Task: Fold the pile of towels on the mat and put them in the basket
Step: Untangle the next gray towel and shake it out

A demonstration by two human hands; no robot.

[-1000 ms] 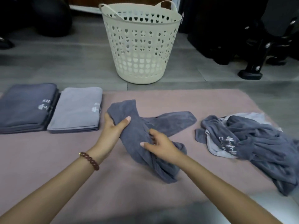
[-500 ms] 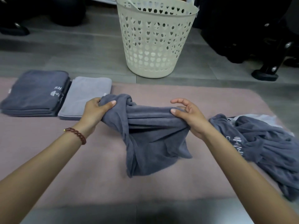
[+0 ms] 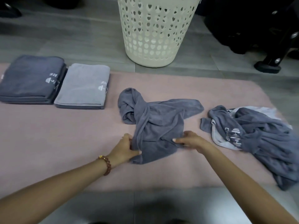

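From my seat the pink mat (image 3: 64, 135) runs nearly the full width of the view. Its far edge lies just short of the basket (image 3: 157, 34) at 12 o'clock, and its near edge meets the grey floor (image 3: 72, 38) at 6 o'clock. The widest bare stretch of mat is at 8 o'clock, between my left forearm and the folded stacks. A narrower strip is bare at 1 o'clock.

The towel in work (image 3: 155, 120) sits at the centre. It is a slate-grey terry cloth, twisted and bunched, with a rolled knot at its 10 o'clock corner and a flap reaching toward 2 o'clock. My left hand (image 3: 127, 149) grips its near-left edge, fingers curled round the cloth and thumb on top. My right hand (image 3: 192, 140) pinches the near-right edge, thumb lying flat toward the left. A brown bead bracelet (image 3: 106, 164) sits on the left wrist.

At 3 o'clock the unfolded pile (image 3: 258, 135) lies heaped, dark and pale grey mixed, white lettering showing, apart from the central towel. At 10 o'clock a dark folded stack (image 3: 30, 78) and a light grey folded stack (image 3: 82, 86) lie side by side, square-edged, each with a white logo. The basket is cream plastic, tapered, pierced with heart-shaped holes. A black equipment foot (image 3: 268, 65) stands on the floor at 2 o'clock.
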